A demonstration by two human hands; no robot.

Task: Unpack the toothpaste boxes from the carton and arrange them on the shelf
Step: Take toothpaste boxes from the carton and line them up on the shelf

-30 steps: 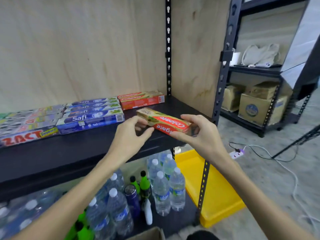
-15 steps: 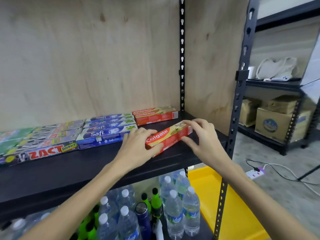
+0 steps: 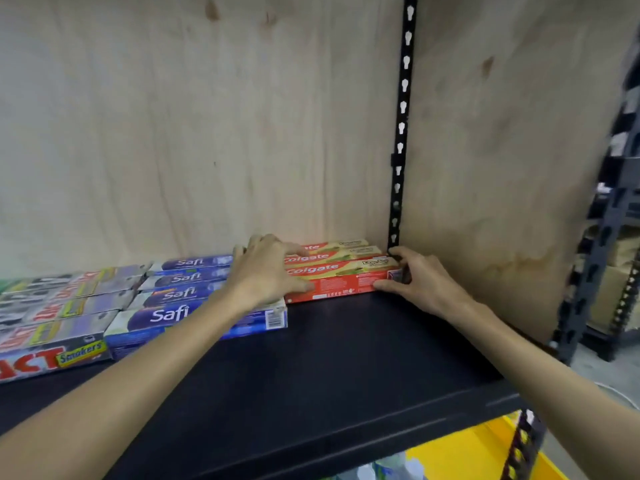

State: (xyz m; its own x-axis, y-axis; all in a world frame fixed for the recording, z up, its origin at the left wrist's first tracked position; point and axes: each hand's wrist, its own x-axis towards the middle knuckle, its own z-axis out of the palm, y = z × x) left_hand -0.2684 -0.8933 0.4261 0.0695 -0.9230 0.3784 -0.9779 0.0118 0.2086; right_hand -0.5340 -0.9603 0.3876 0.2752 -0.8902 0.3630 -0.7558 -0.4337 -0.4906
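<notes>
The front Colgate box lies flat on the black shelf, its long axis running left to right, parallel to the plywood back panel, with the "Colgate" lettering on its top face reading upright from the left end and small print, too fine to read, on the red side facing forward. It sits just in front of two more Colgate boxes laid the same way, the three touching side by side in the back right corner of the shelf beside the slotted black upright. The left hand rests palm down over the left ends of the red boxes, fingers spread and pressed against the front box's near face. The right hand cups the right end of that box, thumb at the lower front corner and fingers curled round the end, so the box is pinched lengthwise between both hands. To the left, touching the red row, lies a row of blue boxes marked "Safi", long axes also left to right. Further left are grey and red boxes, blurred, showing "ACT" and a yellow "Smokers" tag. A yellow tray shows below the shelf edge.
</notes>
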